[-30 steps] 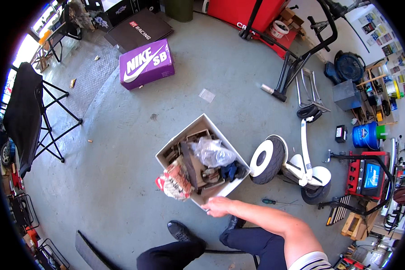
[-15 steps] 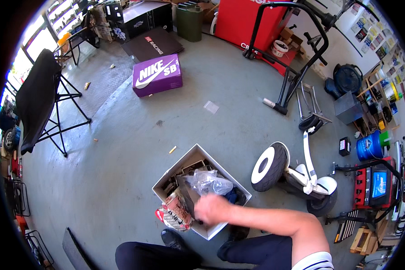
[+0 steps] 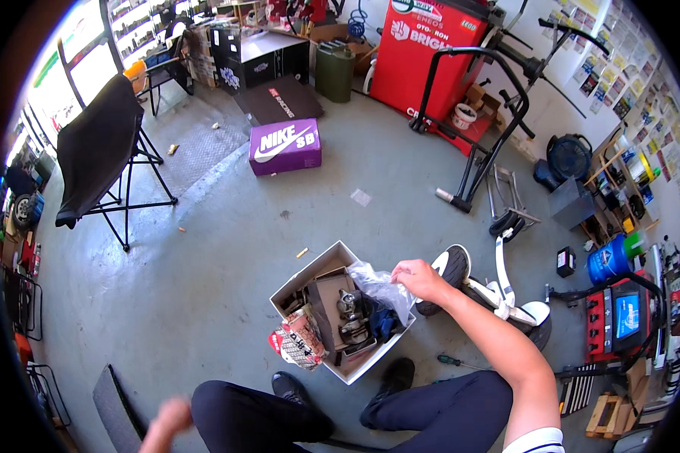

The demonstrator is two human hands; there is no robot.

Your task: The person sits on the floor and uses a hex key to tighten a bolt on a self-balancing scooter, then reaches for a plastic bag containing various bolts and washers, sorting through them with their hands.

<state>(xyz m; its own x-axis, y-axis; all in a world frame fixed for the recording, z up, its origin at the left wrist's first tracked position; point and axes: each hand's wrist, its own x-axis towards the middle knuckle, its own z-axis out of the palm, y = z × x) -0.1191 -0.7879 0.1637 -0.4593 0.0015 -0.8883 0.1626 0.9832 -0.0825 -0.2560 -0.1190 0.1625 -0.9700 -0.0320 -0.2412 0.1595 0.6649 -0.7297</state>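
My right hand [image 3: 419, 279] pinches the edge of a clear plastic bag [image 3: 376, 283] at the right rim of an open white box [image 3: 372, 365]. The box stands on the floor in front of my feet. Inside are a brown cardboard piece [image 3: 329, 308], silvery metal parts [image 3: 350, 306] and a dark blue bundle [image 3: 384, 323]. A crumpled printed paper bag [image 3: 302, 341] hangs over the near left rim. Low at the left, beside my knee, my left hand [image 3: 172, 417] is smeared by motion; its fingers cannot be made out.
A purple shoebox [image 3: 285, 148] lies ahead, a black folding chair [image 3: 102, 151] to the left. On the right stand a white-wheeled self-balancing scooter [image 3: 499, 298], a black metal stand [image 3: 480, 158] and a red charger-like unit [image 3: 619, 317]. A screwdriver [image 3: 452, 361] lies near my right foot.
My right hand has moved from inside the box up and right, pulling the plastic bag to the rim and uncovering the metal parts. My left hand has come into view.
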